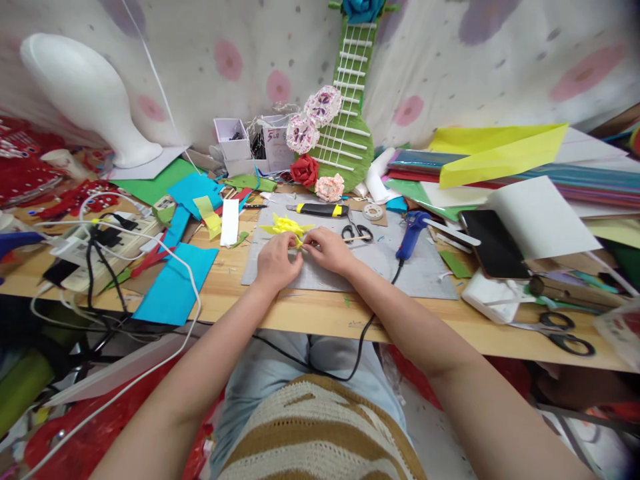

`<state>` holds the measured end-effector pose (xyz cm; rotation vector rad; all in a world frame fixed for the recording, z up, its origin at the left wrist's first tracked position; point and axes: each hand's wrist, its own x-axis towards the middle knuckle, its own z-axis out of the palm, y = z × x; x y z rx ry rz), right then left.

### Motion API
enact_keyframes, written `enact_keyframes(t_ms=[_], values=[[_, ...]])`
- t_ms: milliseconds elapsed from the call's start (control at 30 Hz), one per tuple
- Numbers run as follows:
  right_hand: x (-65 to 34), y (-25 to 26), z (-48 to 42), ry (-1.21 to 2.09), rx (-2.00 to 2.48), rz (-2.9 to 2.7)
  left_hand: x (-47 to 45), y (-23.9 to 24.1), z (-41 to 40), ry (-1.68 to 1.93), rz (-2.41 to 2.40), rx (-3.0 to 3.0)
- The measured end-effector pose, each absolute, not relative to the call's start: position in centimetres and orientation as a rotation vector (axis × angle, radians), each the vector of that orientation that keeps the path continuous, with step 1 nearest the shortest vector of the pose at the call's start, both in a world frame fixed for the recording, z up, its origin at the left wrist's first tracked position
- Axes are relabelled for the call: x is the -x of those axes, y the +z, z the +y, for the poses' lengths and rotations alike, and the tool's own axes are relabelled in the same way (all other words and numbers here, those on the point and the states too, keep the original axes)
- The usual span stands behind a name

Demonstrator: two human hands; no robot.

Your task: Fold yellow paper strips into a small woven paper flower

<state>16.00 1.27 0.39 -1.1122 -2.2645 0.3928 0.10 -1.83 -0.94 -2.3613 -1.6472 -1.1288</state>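
My left hand point(278, 261) and my right hand point(327, 249) meet over the grey cutting mat point(325, 275). Their fingertips pinch a small yellow paper piece point(299, 244) between them. Just beyond, cut yellow paper pieces point(283, 225) lie in a loose heap. Behind the hands is a black and yellow utility knife point(320, 210). Black-handled scissors point(361, 231) rest past my right hand, beside a small tape roll point(373, 212). A blue glue gun point(412, 235) lies further right, its black cord running down over the table edge.
A green paper guitar point(357, 143) with paper flowers leans at the back. Blue paper point(177, 283) and a corded power strip point(107, 247) are on the left. To the right lie a black phone point(493, 243), more scissors point(565, 330) and yellow sheets point(500, 153). A white mannequin head point(85, 87) stands back left.
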Motion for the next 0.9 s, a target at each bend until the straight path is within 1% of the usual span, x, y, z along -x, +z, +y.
enact_keyframes(t_ms=[233,467,667,900], values=[[-16.00,0.98,1.17,0.530,1.218,-2.216,-0.41,-1.48,-1.29,-1.052,-1.621,2.329],[-16.30,0.98,1.49,0.534,1.233,-2.243,0.22,-1.22,-1.29,-1.043,-1.596,2.385],[-16.40,1.13,1.57,0.645,1.244,-2.220,0.30,-0.77,-1.40,-0.961,-1.477,2.372],[-16.53,1.15,1.32,0.634,1.214,-2.212,0.26,-0.65,-1.37,-0.925,-1.411,2.357]])
